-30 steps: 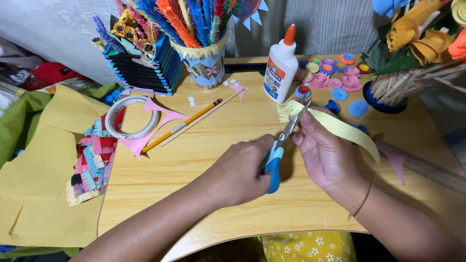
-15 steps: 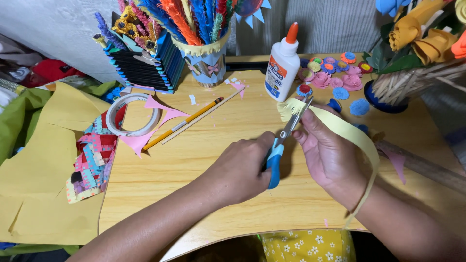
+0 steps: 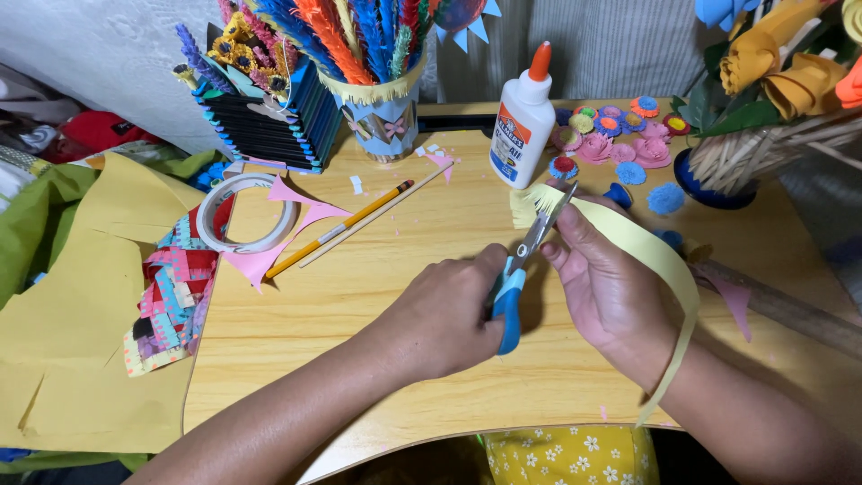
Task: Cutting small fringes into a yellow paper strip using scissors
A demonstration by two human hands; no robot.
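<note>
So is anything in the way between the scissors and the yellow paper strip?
Nothing visible. The left hand holds the blue-handled scissors, whose blades already meet the fringed end of the yellow paper strip, which the right hand holds.

The left hand (image 3: 449, 314) covers the finger loops of the blue-handled scissors (image 3: 521, 269), so the grip inside the loops cannot be seen. The right hand (image 3: 611, 287) hides the middle section of the yellow paper strip (image 3: 655, 260). Whether the blades are cutting the fringed strip end is too small to tell. The picture's top edge cuts off the paper flowers (image 3: 790, 63) and the paper feathers (image 3: 359, 36)
</note>
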